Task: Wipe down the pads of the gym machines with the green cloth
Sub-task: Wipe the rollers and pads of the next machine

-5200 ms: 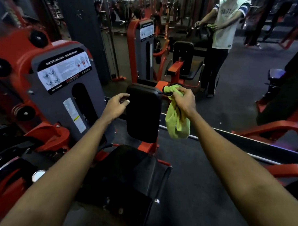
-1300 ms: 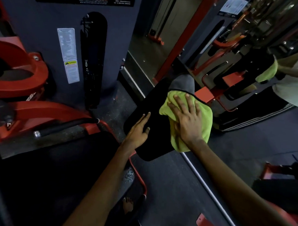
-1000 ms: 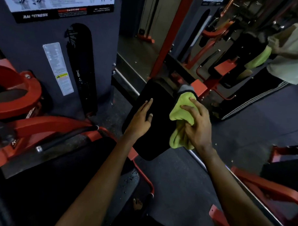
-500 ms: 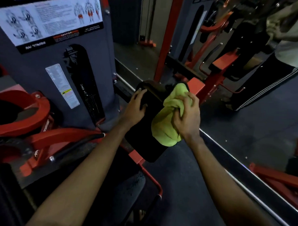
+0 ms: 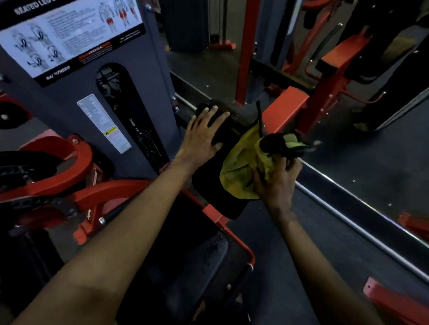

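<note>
The black back pad (image 5: 209, 184) of the seated leg curl machine stands upright in the middle of the view. My left hand (image 5: 201, 137) lies flat on its upper left part, fingers spread. My right hand (image 5: 277, 180) grips the green cloth (image 5: 241, 168) at the pad's right edge. The cloth is bunched, with a dark-edged part sticking out to the right. Below the pad lies the black seat pad (image 5: 181, 246).
The grey weight-stack cover (image 5: 94, 90) with an instruction label stands to the left. Red frame arms (image 5: 68, 198) lie lower left. A wall mirror with a metal bottom rail (image 5: 352, 223) runs along the right. Dark rubber floor lies beside the seat.
My right hand has slid down the pad's right edge with the cloth and bunched it. My left hand has shifted down the pad's face. The camera has moved closer.
</note>
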The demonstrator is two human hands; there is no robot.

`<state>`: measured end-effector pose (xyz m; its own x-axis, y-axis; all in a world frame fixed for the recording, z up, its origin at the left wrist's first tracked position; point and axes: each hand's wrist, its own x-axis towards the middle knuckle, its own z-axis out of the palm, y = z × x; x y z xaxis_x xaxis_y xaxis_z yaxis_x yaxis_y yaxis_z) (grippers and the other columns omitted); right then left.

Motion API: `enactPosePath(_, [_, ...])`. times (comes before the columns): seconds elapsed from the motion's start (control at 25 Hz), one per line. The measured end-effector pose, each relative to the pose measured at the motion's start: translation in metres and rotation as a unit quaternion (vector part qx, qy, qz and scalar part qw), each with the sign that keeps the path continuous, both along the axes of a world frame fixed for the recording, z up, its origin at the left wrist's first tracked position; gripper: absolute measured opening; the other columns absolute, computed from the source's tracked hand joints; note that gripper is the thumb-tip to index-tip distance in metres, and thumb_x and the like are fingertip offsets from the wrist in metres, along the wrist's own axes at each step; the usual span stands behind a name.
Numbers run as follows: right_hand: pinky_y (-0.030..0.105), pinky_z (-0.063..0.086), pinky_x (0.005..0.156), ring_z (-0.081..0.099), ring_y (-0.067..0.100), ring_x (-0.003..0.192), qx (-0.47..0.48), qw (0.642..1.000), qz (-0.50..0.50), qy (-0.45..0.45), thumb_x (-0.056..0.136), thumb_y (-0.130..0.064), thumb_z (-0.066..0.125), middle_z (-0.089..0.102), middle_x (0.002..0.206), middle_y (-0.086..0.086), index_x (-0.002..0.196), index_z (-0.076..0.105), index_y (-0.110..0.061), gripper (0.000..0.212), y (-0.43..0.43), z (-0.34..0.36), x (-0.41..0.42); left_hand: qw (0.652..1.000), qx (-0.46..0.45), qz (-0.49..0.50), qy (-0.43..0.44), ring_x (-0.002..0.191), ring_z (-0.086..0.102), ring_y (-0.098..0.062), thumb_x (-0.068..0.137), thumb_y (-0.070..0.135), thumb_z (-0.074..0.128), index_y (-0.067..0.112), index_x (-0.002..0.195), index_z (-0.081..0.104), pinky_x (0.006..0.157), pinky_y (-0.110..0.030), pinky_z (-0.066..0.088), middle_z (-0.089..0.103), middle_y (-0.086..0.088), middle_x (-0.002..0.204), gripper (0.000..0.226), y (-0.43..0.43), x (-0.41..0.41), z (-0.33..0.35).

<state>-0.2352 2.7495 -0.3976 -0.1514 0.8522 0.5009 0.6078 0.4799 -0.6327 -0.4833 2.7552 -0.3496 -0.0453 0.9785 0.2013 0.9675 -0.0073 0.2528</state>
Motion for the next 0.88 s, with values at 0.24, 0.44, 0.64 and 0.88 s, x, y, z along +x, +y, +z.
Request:
enactPosePath(0.24, [0.049, 0.049, 0.094, 0.052, 0.038, 0.119, 0.087, 0.996, -0.007, -0.006, 0.075, -0.012, 0.075, 0.039, 0.142, 0.01, 0.146, 0.041, -0.014, 0.078, 0.011, 0.031, -0.022, 0.999, 0.018, -0.049, 0.006, 0.148, 0.024, -0.037, 0.083, 0.014, 0.062, 0.026, 0.156, 0.029, 0.118, -0.056, 0.025, 0.027, -0.014, 0.16, 0.082, 0.001, -0.013, 0.009])
enactPosePath(0.44, [0.047, 0.052, 0.086, 0.052, 0.043, 0.104, 0.018, 0.996, -0.064, -0.056, 0.076, -0.003, 0.069, 0.051, 0.125, 0.02, 0.138, 0.051, -0.034, 0.071, -0.031, -0.023, -0.02, 0.995, 0.029, -0.097, -0.019, 0.151, 0.02, -0.034, 0.087, 0.015, 0.06, 0.032, 0.158, 0.024, 0.117, -0.059, 0.025, 0.02, -0.007, 0.165, 0.082, 0.0, -0.026, 0.003])
enactPosePath(0.64, [0.051, 0.054, 0.083, 0.046, 0.036, 0.106, -0.087, 0.991, -0.094, -0.046, 0.072, -0.008, 0.077, 0.046, 0.115, 0.013, 0.125, 0.057, -0.018, 0.057, -0.065, -0.09, -0.053, 0.995, 0.027, -0.095, 0.026, 0.153, 0.015, -0.029, 0.091, 0.054, 0.061, 0.037, 0.159, 0.016, 0.118, -0.063, 0.017, 0.014, -0.003, 0.167, 0.083, 0.012, -0.036, -0.01])
enactPosePath(0.88, [0.035, 0.047, 0.1, 0.042, 0.034, 0.125, -0.005, 0.983, -0.142, 0.113, 0.072, -0.004, 0.075, 0.035, 0.133, 0.012, 0.127, 0.05, -0.031, 0.066, -0.053, -0.067, -0.06, 0.992, 0.081, -0.07, 0.069, 0.154, -0.002, -0.037, 0.078, 0.075, 0.059, 0.02, 0.161, 0.002, 0.118, -0.063, 0.012, -0.001, -0.014, 0.167, 0.114, 0.012, -0.016, -0.047])
